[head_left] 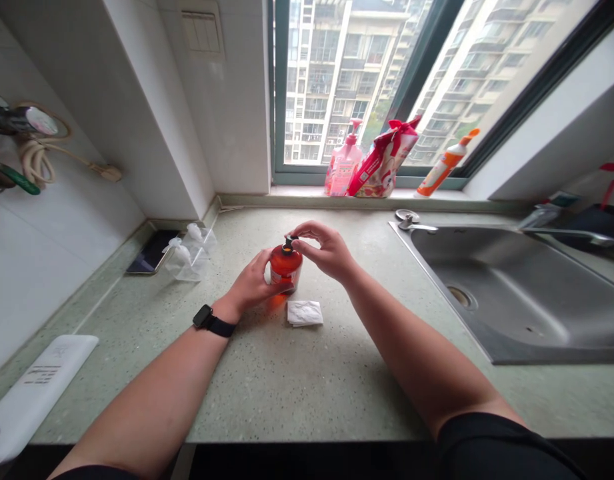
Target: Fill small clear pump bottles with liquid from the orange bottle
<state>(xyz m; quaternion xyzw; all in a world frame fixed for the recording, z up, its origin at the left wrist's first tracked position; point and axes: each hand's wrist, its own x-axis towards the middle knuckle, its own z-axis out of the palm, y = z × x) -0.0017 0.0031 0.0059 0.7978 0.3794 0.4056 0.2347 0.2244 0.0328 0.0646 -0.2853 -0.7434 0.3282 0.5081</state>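
An orange-red translucent bottle [285,265] stands upright on the speckled green counter. My left hand [253,283], a black watch on its wrist, is wrapped round the bottle's left side. At the bottle's neck, my right hand [324,248] pinches a small black cap [291,243] between thumb and fingers. The cap looks tilted up over the opening; whether it is fully apart from the neck I cannot tell. Just in front of the bottle lies a folded white tissue [305,313].
To the right is a steel sink [517,287] with a tap [567,233]. A pink pump bottle [343,167], a red pouch [384,160] and an orange-and-white bottle [444,167] line the windowsill. Leftward sit plastic bags [189,253], a dark phone [153,252] and a white flat device [41,393].
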